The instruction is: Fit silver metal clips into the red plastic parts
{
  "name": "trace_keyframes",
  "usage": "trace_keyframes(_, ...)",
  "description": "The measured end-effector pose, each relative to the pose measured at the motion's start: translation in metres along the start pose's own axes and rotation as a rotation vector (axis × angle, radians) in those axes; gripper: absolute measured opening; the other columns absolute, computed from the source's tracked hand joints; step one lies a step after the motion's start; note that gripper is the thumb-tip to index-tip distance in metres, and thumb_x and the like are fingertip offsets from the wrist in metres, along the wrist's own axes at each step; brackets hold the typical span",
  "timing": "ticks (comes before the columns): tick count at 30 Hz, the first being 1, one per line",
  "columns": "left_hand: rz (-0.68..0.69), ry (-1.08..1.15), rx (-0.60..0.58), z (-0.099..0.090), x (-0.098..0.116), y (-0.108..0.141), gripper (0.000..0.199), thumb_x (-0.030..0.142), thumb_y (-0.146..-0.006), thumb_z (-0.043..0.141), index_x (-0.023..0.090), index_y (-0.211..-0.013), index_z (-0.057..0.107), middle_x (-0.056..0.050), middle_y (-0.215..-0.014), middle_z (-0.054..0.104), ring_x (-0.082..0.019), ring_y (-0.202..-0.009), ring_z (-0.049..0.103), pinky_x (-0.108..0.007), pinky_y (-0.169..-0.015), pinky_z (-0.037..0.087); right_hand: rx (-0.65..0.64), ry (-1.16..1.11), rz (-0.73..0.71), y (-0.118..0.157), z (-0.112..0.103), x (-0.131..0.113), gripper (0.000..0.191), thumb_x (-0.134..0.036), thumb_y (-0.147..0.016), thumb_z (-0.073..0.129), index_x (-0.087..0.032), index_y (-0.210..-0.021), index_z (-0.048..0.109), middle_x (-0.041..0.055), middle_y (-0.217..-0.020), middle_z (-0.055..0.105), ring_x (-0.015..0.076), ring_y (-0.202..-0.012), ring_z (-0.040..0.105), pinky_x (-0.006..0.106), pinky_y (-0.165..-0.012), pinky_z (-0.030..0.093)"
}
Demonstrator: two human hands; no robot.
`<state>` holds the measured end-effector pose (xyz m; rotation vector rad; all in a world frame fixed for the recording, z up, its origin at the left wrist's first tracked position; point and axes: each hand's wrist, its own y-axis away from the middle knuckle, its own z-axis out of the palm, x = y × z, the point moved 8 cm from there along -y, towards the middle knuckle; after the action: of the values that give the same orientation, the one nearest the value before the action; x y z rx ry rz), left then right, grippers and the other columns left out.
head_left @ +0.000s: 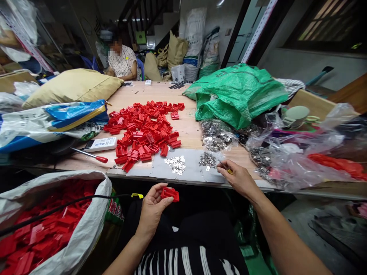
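My left hand (155, 204) is closed on a small red plastic housing (170, 194), held in front of the table edge with its hollow side showing. My right hand (237, 177) pinches a thin dark-tipped tool with a yellow part (229, 171); its exact kind is unclear. The tool's tip is beside a small heap of darker metal pieces (207, 159) on a grey sheet (192, 173). Left of that heap, flat silvery metal pieces (176, 164) are spread on the same sheet. Many red housings (146, 130) lie piled on the table beyond.
A white sack (100, 206) full of red parts stands at left. A lever with a red grip (94, 155) juts near the table edge. A green sack (237, 91) and plastic bags of metal pieces (216, 133) sit at right. Another person (123, 61) sits across the table.
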<state>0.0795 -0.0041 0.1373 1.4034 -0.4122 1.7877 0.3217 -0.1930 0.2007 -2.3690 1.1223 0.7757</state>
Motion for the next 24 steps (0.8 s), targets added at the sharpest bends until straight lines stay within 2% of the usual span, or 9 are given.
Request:
trace_keyframes(2, 0.077, -0.063, 0.017, 0.003, 0.011, 0.001, 0.044, 0.024, -0.066, 0.079, 0.019, -0.107, 0.063, -0.006, -0.101, 0.072, -0.019, -0.093, 0.068, -0.031, -0.088, 0.053, -0.025, -0.095, -0.049, 0.009, 0.005, -0.02, 0.023, -0.042, -0.084, 0.055, -0.02, -0.085, 0.061, 0.0019, -0.076, 0.065, 0.0177, -0.07, 0.058, 0.026, -0.064, 0.043)
trace_keyframes(7, 0.329, -0.306, 0.072, 0.012, 0.042, 0.005, 0.033, 0.025, -0.069, 0.077, 0.021, -0.1, 0.068, -0.006, -0.101, 0.072, -0.022, -0.093, 0.068, -0.033, -0.088, 0.052, -0.192, -0.242, -0.164, 0.038, 0.036, -0.08, 0.023, -0.042, -0.088, 0.056, -0.021, -0.088, 0.064, -0.0002, -0.068, 0.062, 0.0133, -0.057, 0.052, 0.023, -0.053, 0.041)
trace_keyframes(11, 0.462, -0.442, 0.088, 0.016, 0.055, 0.01, 0.03, 0.026, -0.071, 0.076, 0.023, -0.1, 0.07, -0.006, -0.098, 0.072, -0.023, -0.091, 0.067, -0.034, -0.087, 0.052, -0.211, -0.263, -0.26, 0.05, 0.05, -0.114, 0.018, -0.036, -0.089, 0.055, -0.022, -0.089, 0.066, 0.0014, -0.071, 0.066, 0.0141, -0.059, 0.056, 0.024, -0.055, 0.044)
trace_keyframes(18, 0.623, -0.565, 0.022, 0.029, 0.068, 0.02, 0.029, 0.024, -0.076, 0.072, 0.025, -0.105, 0.069, -0.005, -0.1, 0.073, -0.021, -0.092, 0.067, -0.034, -0.087, 0.051, -0.268, -0.242, -0.405, 0.052, 0.068, -0.134, 0.015, -0.028, -0.092, 0.049, -0.022, -0.092, 0.064, 0.0044, -0.084, 0.068, 0.0175, -0.074, 0.064, 0.027, -0.067, 0.05)
trace_keyframes(24, 0.58, -0.505, 0.013, 0.032, 0.068, 0.023, 0.029, 0.022, -0.074, 0.073, 0.026, -0.102, 0.071, -0.005, -0.097, 0.074, -0.022, -0.089, 0.068, -0.034, -0.085, 0.052, -0.25, -0.255, -0.423, 0.054, 0.071, -0.135, 0.018, -0.028, -0.094, 0.047, -0.022, -0.091, 0.064, 0.0053, -0.083, 0.066, 0.0183, -0.076, 0.062, 0.029, -0.068, 0.05)
